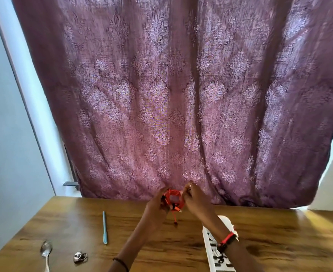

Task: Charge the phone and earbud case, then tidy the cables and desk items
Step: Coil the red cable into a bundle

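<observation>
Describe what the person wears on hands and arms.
No sleeves show. The right hand has a thin ring; its wrist carries a red thread band and a black strap. The left forearm has a thin dark band.

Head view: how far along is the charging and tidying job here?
Done: unclear; no phone or earbud case is in view. In hand: the left hand and right hand grip a coiled orange cable above the brown wooden desk. To do: the white power strip, slim teal pen, metal spoon and small silvery object lie loose on the desk.
</observation>
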